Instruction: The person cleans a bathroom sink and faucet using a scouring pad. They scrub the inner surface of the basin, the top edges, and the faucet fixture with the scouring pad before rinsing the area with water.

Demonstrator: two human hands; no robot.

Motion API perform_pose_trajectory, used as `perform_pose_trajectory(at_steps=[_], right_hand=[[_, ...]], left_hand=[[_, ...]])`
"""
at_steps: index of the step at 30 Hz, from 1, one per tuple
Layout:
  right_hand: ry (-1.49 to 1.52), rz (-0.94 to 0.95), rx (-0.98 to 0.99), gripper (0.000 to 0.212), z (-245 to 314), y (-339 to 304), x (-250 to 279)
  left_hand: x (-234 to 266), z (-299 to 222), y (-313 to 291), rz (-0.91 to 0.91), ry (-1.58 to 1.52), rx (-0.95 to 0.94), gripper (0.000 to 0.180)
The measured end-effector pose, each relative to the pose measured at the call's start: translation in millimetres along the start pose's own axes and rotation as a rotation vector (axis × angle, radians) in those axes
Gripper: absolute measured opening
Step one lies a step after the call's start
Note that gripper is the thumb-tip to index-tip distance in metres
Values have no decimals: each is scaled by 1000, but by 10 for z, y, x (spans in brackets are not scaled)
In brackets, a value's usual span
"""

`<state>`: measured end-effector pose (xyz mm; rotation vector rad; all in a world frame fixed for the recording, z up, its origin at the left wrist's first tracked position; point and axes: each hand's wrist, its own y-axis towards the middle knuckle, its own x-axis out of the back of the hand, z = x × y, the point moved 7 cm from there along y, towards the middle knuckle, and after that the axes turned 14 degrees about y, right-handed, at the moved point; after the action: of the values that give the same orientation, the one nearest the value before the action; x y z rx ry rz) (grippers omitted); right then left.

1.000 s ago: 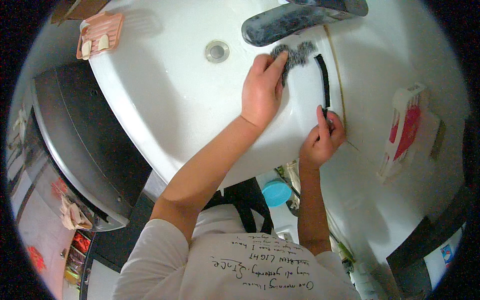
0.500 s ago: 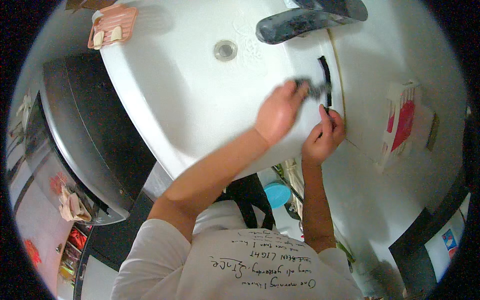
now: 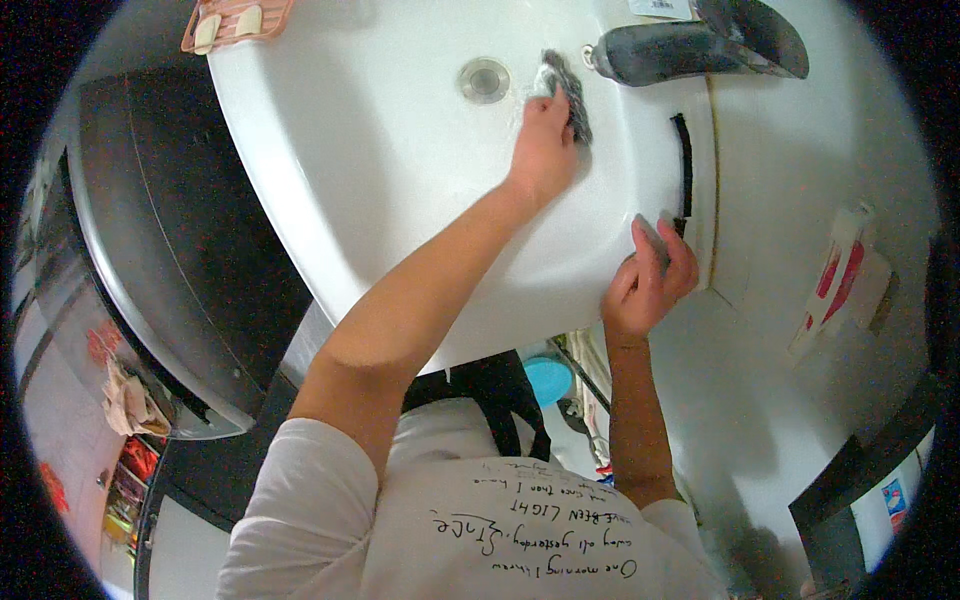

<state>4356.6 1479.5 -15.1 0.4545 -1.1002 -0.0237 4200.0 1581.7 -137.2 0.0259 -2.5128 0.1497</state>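
A white ceramic washbasin [image 3: 420, 190] spreads across the upper half of the view, its bowl sloping down from a rounded right-hand ledge. Over that ledge stands a spotted black faucet [image 3: 655, 54], the spout pointing left, toward the bowl. A pink ridged soap dish [image 3: 278, 18] sits at the basin's far left edge, cut off by the frame. The left hand [image 3: 545, 150] reaches into the bowl with its fingers drawn together, closed on a dark grey scrubbing pad and pressing it to the ceramic. The right hand [image 3: 650, 285] is at the near right of the basin, half curled with its fingers a little apart; whether it grips anything I cannot tell. The scrubbing pad [image 3: 577, 100] lies between drain and faucet, foam at its far end, its long axis running away from the person and tilting left at the far tip. A narrow black strip [image 3: 686, 165] lies lengthwise along the ledge, its near end just beside the right fingers. Smaller are the round metal drain [image 3: 484, 81] and two pale soap pieces [image 3: 249, 20] in the dish.
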Motion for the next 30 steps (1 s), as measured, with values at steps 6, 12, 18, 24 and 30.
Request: perform_pose_trajectory(at_steps=[6, 12, 18, 24, 30], right_hand=[[62, 10, -12, 36, -42, -27, 13], [78, 33, -13, 36, -6, -2, -48], [58, 33, -17, 37, -4, 29, -68], [83, 40, -45, 33, -56, 5, -22], [83, 31, 10, 30, -20, 33, -41]], left_hand=[[-24, -784, -858, 279, -212, -190, 68], [-128, -360, -127, -26, -92, 27, 69], [-72, -349, -262, 26, -95, -66, 63], [-59, -670, -501, 129, 18, -24, 66], [197, -388, 216, -131, 85, -24, 53]])
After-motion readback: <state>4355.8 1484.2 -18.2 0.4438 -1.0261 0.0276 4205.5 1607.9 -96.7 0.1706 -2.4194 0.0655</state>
